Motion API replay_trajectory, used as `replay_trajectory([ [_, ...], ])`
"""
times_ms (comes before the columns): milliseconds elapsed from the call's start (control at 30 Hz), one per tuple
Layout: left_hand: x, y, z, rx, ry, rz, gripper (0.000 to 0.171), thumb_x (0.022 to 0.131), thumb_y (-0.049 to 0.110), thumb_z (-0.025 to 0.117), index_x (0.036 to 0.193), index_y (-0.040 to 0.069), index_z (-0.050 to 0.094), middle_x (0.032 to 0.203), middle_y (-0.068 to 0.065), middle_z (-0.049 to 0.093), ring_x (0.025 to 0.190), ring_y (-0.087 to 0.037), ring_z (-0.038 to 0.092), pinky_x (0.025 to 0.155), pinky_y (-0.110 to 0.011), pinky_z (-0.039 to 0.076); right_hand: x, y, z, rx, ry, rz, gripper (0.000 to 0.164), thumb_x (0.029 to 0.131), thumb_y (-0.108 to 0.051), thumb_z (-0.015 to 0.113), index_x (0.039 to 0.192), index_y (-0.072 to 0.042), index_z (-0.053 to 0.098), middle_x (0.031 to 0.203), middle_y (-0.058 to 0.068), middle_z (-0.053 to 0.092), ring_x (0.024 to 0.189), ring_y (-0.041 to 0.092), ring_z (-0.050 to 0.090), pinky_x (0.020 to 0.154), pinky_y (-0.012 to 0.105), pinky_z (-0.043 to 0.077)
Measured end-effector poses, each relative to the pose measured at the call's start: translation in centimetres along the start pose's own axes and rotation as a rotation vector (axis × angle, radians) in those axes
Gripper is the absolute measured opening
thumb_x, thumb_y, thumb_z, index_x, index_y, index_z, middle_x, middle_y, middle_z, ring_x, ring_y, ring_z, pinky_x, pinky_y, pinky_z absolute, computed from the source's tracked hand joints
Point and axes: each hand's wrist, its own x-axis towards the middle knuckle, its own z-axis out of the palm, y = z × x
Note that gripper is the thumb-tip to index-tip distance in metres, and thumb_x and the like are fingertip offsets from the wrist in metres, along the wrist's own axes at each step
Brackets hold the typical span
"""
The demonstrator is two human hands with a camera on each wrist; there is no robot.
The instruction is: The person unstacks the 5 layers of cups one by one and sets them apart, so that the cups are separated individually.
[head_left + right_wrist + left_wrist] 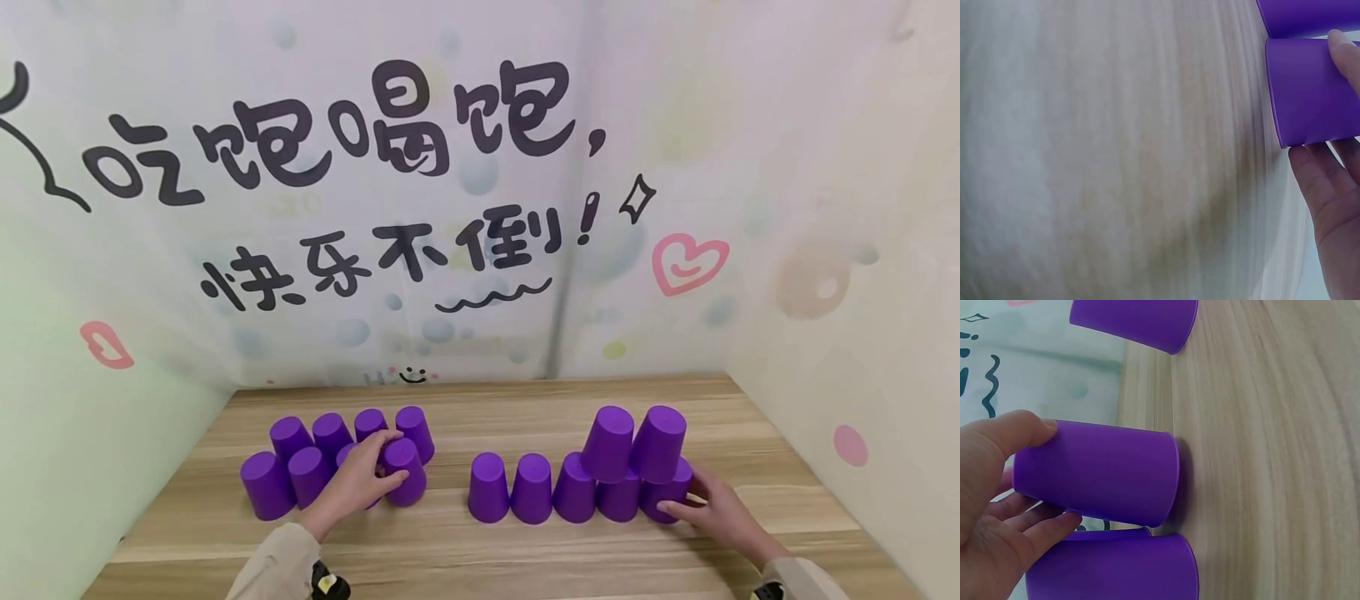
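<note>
My left hand [358, 482] grips an upside-down purple cup [406, 475] near its narrow end, thumb on one side and fingers on the other. In the left wrist view that cup's wide rim is right at the table, with a second cup [1113, 572] close beside it. My right hand [720, 510] holds the rightmost purple cup [660, 502] of a row on the right, thumb at its front and fingers along its outer side. Two more cups, an upper left one [607, 444] and an upper right one [658, 444], stand upside down on that row's right part.
Several upside-down purple cups [267, 486] stand in two rows on the left, partly hidden by my left hand. The right row's left end is a purple cup [488, 488], apart from the left group. Behind the wooden table [480, 562] hangs a printed white sheet [480, 333].
</note>
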Motion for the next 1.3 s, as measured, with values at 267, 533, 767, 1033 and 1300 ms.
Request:
replay_trajectory([
  [267,-0.1,0.0,0.3,0.005,-0.025,-0.030,0.048,0.075,0.005,0.068,0.118,-0.002,0.049,0.116,-0.018,0.052,0.105,-0.033,0.050,0.087,-0.045,0.041,0.0,0.0,0.1,-0.009,0.004,-0.007,0.059,0.072,-0.009,0.072,0.121,0.008,0.044,0.103,0.024,0.058,0.087,-0.003,0.054,0.067,0.025,0.052],
  [533,-0.1,-0.1,0.4,0.005,-0.039,-0.045,0.049,0.076,0.004,0.066,0.121,-0.004,0.046,0.119,-0.022,0.049,0.107,-0.035,0.048,0.089,-0.047,0.040,0.0,0.1,0.1,0.000,0.002,-0.015,0.059,0.072,-0.008,0.072,0.122,0.008,0.044,0.103,0.024,0.058,0.087,-0.003,0.054,0.067,0.025,0.052],
  [767,-0.2,-0.1,0.4,0.017,-0.029,-0.030,0.052,0.077,0.004,0.066,0.123,-0.004,0.044,0.119,-0.021,0.048,0.109,-0.035,0.047,0.090,-0.047,0.039,0.2,0.3,0.3,0.019,-0.004,-0.041,0.054,0.072,-0.007,0.072,0.118,0.008,0.046,0.101,0.022,0.059,0.087,-0.001,0.056,0.067,0.026,0.052],
  [1033,1.0,2.1,-1.6,-0.013,0.006,0.047,0.060,0.080,0.013,0.064,0.131,-0.002,0.036,0.128,-0.020,0.041,0.117,-0.036,0.039,0.093,-0.050,0.035,0.0,0.1,0.1,-0.006,0.012,-0.019,0.057,0.071,-0.008,0.073,0.119,0.008,0.046,0.101,0.022,0.059,0.086,-0.003,0.055,0.067,0.025,0.052],
  [1300,3.9,6.3,-1.9,-0.091,0.089,0.250,0.057,0.079,0.009,0.065,0.130,0.004,0.039,0.128,-0.013,0.044,0.117,-0.030,0.041,0.093,-0.046,0.037,0.0,0.1,0.1,0.002,0.018,-0.049,0.054,0.071,-0.006,0.073,0.116,0.009,0.048,0.099,-0.012,0.059,0.086,-0.002,0.056,0.067,0.025,0.052],
])
